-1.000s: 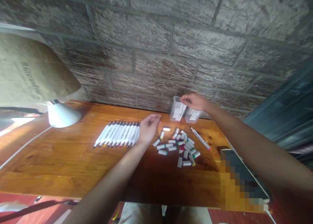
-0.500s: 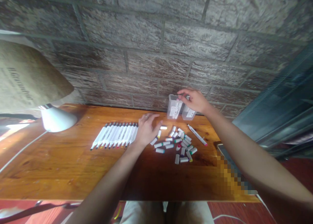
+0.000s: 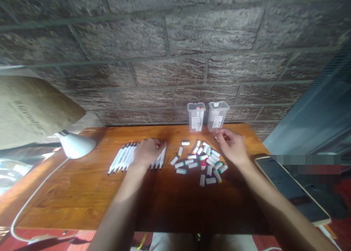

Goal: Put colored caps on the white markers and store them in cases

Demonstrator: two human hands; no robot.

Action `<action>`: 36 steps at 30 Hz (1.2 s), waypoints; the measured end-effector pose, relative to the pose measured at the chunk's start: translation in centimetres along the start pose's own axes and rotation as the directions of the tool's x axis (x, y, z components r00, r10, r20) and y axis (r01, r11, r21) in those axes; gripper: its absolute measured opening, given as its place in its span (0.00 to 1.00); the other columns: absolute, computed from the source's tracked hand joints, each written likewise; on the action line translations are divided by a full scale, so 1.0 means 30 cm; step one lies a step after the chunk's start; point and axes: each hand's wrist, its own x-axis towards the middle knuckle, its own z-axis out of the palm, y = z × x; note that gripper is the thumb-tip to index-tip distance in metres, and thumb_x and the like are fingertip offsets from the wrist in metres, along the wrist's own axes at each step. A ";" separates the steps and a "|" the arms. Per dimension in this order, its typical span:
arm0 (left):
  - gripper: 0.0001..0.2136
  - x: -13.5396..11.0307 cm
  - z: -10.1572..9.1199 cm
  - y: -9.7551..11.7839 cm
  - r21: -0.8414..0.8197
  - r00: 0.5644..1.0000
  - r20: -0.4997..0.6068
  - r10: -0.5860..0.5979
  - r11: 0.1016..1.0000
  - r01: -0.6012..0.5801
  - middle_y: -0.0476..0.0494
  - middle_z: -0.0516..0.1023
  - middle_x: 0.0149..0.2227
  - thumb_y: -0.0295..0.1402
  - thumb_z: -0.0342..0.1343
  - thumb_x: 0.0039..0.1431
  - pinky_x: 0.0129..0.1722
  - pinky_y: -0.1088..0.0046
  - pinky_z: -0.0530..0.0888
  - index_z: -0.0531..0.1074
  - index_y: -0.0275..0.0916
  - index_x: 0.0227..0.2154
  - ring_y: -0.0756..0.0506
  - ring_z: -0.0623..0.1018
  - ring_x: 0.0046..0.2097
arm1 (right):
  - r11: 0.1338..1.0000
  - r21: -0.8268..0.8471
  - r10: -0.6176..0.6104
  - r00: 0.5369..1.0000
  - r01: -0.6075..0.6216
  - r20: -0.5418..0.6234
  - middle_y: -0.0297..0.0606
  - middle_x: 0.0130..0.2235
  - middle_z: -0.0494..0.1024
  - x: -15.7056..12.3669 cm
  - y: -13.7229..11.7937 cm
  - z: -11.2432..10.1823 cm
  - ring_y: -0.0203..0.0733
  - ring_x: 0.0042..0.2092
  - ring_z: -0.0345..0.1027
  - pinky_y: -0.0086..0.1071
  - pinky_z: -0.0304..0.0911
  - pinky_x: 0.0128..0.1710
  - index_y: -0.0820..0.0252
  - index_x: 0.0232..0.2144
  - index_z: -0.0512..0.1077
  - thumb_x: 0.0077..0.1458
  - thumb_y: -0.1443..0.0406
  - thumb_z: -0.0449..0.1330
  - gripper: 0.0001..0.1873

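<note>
My left hand (image 3: 148, 151) lies on a row of white markers (image 3: 123, 158) on the wooden table (image 3: 82, 192), its fingers curled down over the right end of the row. My right hand (image 3: 233, 147) hovers at the right edge of a pile of loose marker caps (image 3: 201, 163), with fingertips pinched on the white end of a single marker (image 3: 216, 137) that is mostly hidden under the hand. Two clear plastic containers (image 3: 196, 116) (image 3: 218, 115) stand upright against the brick wall, just behind the caps.
A white lamp base (image 3: 78, 145) with a beige shade (image 3: 33, 108) stands at the left; its cable (image 3: 35, 196) runs along the table's left side. A dark phone (image 3: 290, 187) lies at the right edge. The brick wall closes the back.
My right hand left the containers and came down to the single marker by the caps. My left hand moved left onto the marker row. The view tilted up and shifted.
</note>
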 end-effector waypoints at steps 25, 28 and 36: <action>0.20 -0.020 0.080 0.098 -0.252 0.953 -0.220 0.209 0.931 -0.263 0.47 0.79 0.25 0.50 0.49 0.64 0.30 0.73 0.65 0.76 0.42 0.29 0.46 0.76 0.28 | 0.857 -0.494 0.285 0.932 -0.144 0.222 0.39 0.19 0.76 0.044 0.147 -0.082 0.43 0.24 0.70 0.32 0.53 0.23 0.55 0.16 0.76 0.51 0.47 0.63 0.23; 0.20 -0.028 0.094 0.116 -0.430 0.924 -0.293 0.246 0.829 -0.357 0.51 0.71 0.20 0.50 0.51 0.63 0.28 0.75 0.63 0.75 0.40 0.26 0.50 0.68 0.23 | 0.953 -0.196 0.281 0.919 -0.232 0.277 0.37 0.21 0.77 0.052 0.126 -0.083 0.40 0.25 0.69 0.29 0.55 0.23 0.57 0.21 0.79 0.48 0.51 0.66 0.17; 0.17 -0.066 0.110 0.171 -0.709 0.894 -0.327 0.307 0.546 -0.447 0.53 0.66 0.20 0.46 0.56 0.62 0.27 0.76 0.62 0.75 0.37 0.27 0.52 0.65 0.24 | 0.547 0.617 0.241 0.812 -0.566 0.532 0.31 0.24 0.74 0.024 0.014 -0.022 0.30 0.24 0.63 0.25 0.56 0.23 0.61 0.28 0.77 0.42 0.59 0.72 0.13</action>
